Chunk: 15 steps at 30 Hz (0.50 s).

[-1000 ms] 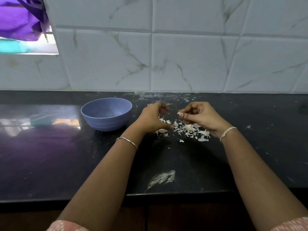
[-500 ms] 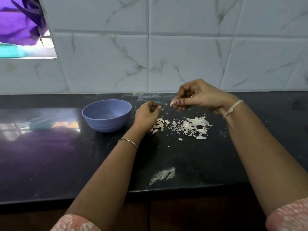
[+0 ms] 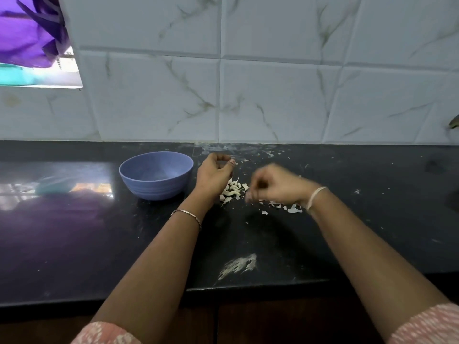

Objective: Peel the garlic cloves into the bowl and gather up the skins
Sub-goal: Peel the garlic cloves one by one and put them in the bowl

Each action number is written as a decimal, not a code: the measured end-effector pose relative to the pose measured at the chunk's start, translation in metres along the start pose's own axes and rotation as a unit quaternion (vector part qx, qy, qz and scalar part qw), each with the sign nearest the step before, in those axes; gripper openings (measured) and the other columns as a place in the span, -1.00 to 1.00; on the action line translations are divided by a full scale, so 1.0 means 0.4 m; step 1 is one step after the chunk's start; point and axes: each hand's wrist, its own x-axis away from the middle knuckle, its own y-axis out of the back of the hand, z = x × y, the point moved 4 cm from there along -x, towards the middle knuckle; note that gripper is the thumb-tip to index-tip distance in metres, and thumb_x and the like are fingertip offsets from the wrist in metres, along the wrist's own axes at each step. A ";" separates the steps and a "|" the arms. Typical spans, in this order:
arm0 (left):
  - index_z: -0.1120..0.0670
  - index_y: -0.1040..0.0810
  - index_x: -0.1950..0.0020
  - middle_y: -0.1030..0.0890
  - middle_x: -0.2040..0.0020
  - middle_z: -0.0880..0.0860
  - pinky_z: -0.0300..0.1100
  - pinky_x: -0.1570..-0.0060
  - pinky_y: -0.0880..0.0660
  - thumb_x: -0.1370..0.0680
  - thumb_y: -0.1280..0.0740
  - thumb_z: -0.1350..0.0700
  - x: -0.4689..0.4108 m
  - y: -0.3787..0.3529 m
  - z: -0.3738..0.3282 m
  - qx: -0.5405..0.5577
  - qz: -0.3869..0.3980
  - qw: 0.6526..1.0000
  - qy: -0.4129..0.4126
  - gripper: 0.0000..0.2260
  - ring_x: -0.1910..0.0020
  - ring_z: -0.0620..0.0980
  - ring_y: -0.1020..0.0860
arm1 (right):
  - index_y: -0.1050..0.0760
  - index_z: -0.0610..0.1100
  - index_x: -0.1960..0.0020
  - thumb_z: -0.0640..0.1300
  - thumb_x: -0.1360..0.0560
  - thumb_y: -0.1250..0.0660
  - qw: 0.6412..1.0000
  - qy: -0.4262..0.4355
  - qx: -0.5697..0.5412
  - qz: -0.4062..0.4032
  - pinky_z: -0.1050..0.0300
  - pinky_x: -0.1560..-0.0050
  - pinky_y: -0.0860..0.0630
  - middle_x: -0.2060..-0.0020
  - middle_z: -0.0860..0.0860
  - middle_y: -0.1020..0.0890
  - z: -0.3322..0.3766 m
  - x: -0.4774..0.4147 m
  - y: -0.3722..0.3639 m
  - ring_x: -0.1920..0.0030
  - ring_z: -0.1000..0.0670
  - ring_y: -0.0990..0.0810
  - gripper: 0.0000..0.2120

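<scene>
Head view, black worktop, blue bowl just left of the hands, left hand curled, pinching what may be a garlic clove, heap of cloves between the hands, right hand motion-blurred above scattered skins, fingers bent, grip impossible to tell.

Countertop: black polished stone, high gloss, mirror-like at left; dusty and smeared near front edge.
Wall tiles: white marble-look ceramic, grey-green veining, smooth, soft sheen.
Bowl: lavender-blue, plastic by appearance, matt, ribbed lower wall.
Garlic cloves: pale, smooth, faintly glossy.
Garlic clove in left hand: too small to judge.
Skins: thin, papery, matt white flakes.
Bracelet: bright metal links.
Wrist band: white cord, matt.
Sleeves: pink printed cloth.
Hanging cloth: purple, faint sheen.
</scene>
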 end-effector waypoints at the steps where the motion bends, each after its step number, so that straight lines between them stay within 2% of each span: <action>1: 0.08 -0.53 -0.12 -0.60 0.20 0.04 -0.20 0.27 -0.42 -0.58 -0.35 0.11 0.002 0.001 0.002 -0.002 0.001 1.000 0.003 -0.86 0.35 -0.09 -0.50 | -0.58 -0.10 0.22 -0.25 -0.47 -0.46 0.999 -0.020 0.043 0.024 0.36 0.20 -0.47 0.29 0.07 -0.67 -0.021 -0.004 -0.025 0.31 0.28 -0.59 -0.87; 3: 0.09 -0.53 -0.12 -0.60 0.18 0.04 -0.23 0.28 -0.42 -0.57 -0.35 0.13 0.005 0.000 0.003 -0.003 0.005 1.000 0.006 -0.86 0.34 -0.10 -0.51 | -0.59 -0.10 0.21 -0.23 -0.47 -0.46 0.996 -0.025 0.082 0.035 0.34 0.22 -0.47 0.28 0.08 -0.68 -0.035 -0.017 -0.030 0.32 0.27 -0.58 -0.89; 6: 0.07 -0.55 -0.07 -0.61 0.15 0.03 -0.22 0.22 -0.43 -0.55 -0.38 0.14 0.009 -0.007 0.003 -0.007 0.018 1.000 0.002 -0.88 0.26 -0.08 -0.52 | -0.62 -0.23 0.11 -0.22 -0.48 -0.46 1.000 -0.007 0.014 -0.021 0.22 0.10 -0.56 0.19 -0.08 -0.71 -0.011 -0.021 0.002 0.19 0.11 -0.65 -0.93; 8: 0.03 -0.56 0.02 -0.60 0.17 0.00 -0.17 0.15 -0.46 -0.52 -0.38 0.19 0.012 -0.013 0.000 -0.016 0.033 0.999 -0.010 -0.92 0.19 -0.05 -0.53 | -0.63 -0.23 0.06 -0.20 -0.50 -0.44 0.997 0.000 -0.024 -0.068 0.15 0.04 -0.58 0.16 -0.12 -0.71 -0.012 -0.023 0.013 0.15 0.03 -0.65 -0.91; 11: 0.04 -0.56 0.04 -0.60 0.14 -0.10 -0.30 0.11 -0.47 -0.46 -0.28 0.40 0.021 -0.022 -0.012 -0.045 0.058 0.996 -0.043 -0.73 0.12 -0.09 -0.54 | -0.64 -0.16 0.08 -0.14 -0.51 -0.42 0.988 -0.021 -0.061 -0.143 0.29 0.12 -0.52 0.22 -0.04 -0.68 -0.047 -0.026 0.009 0.22 0.12 -0.59 -0.91; 13: 0.01 -0.58 0.12 -0.63 0.14 -0.11 -0.37 0.16 -0.47 -0.43 -0.26 0.41 0.028 -0.025 -0.019 -0.082 0.056 0.993 -0.066 -0.70 0.15 -0.12 -0.55 | -0.63 -0.15 0.09 -0.10 -0.52 -0.41 0.974 -0.053 -0.115 -0.186 0.43 0.24 -0.45 0.28 0.05 -0.63 -0.073 -0.022 0.018 0.27 0.18 -0.53 -0.88; 15: -0.01 -0.59 0.25 -0.66 0.20 -0.01 -0.41 0.24 -0.43 -0.44 -0.28 0.36 0.030 -0.032 -0.028 -0.127 0.057 0.986 -0.090 -0.72 0.22 -0.09 -0.55 | -0.62 -0.20 0.08 -0.10 -0.54 -0.39 0.961 -0.076 -0.159 -0.211 0.49 0.35 -0.39 0.36 0.13 -0.60 -0.092 -0.021 0.034 0.35 0.25 -0.51 -0.84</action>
